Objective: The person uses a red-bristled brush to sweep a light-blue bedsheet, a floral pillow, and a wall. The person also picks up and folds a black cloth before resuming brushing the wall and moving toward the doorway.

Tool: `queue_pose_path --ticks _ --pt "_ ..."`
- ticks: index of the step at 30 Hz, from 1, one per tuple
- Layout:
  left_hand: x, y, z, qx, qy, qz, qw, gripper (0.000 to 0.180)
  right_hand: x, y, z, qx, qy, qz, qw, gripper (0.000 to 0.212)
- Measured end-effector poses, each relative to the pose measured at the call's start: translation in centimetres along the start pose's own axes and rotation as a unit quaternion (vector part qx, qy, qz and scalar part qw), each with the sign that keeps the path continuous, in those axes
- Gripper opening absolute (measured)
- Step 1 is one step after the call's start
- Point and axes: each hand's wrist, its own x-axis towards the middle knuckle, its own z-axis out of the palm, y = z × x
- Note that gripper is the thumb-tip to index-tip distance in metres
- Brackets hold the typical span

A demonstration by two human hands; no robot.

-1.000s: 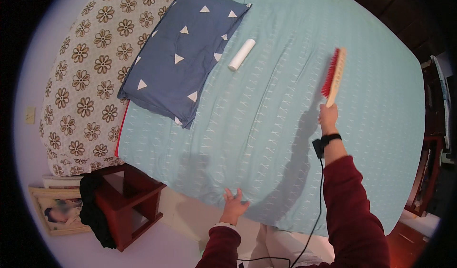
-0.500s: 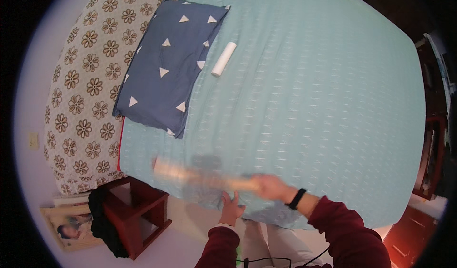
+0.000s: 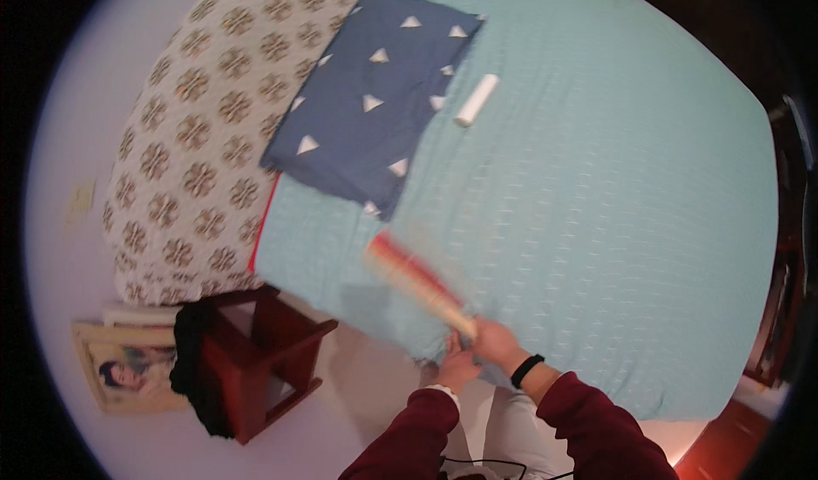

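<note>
My right hand (image 3: 494, 344) is wrapped around the handle of a long wooden bed brush (image 3: 417, 282) with red bristles, a little blurred by motion. Its head points to the upper left over the light blue bed sheet (image 3: 588, 199), with the bristles facing away from me. Close beside the handle's end, my left hand (image 3: 458, 367) rests at the near edge of the sheet, fingers stretched out and nothing visible in them.
A dark blue pillow (image 3: 349, 114) with white triangles lies at the bed's left end, beside a white roll (image 3: 477, 100). Behind it stands a flower-patterned headboard cover (image 3: 200, 139). A red-brown wooden stool (image 3: 264, 352) and a framed picture (image 3: 128, 369) are at the lower left.
The brush has swung from lying nearly level to a steep slant, its bristles now showing. My left hand is closer to the right hand. The whole view has shifted and turned.
</note>
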Motion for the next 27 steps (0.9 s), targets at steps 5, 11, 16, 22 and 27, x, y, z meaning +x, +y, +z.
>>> queue_pose_path --ticks 5,11,16,22,27 --pt "-6.4 -6.5 -2.0 0.052 0.024 0.080 0.995 0.045 -0.1 -8.2 3.7 -0.037 -0.111 -0.205 0.972 0.031" --pt "-8.1 -17.3 -12.5 -0.141 0.269 -0.032 0.952 0.022 0.9 0.5 -0.5 0.247 0.429 0.174 0.851 0.011" --pt "-7.4 -29.2 -26.4 -0.099 0.495 -0.092 0.858 0.027 4.8 3.3 0.2 0.406 0.560 0.300 0.658 0.016" --pt "-6.2 -36.9 -36.3 -0.136 0.534 -0.133 0.824 0.040 6.7 -14.7 18.6 0.024 0.078 0.030 0.996 0.022" --pt "-5.7 -39.2 -39.4 -0.105 0.502 -0.126 0.849 0.044 4.3 -19.7 11.7 -0.014 -0.006 -0.042 0.999 0.026"
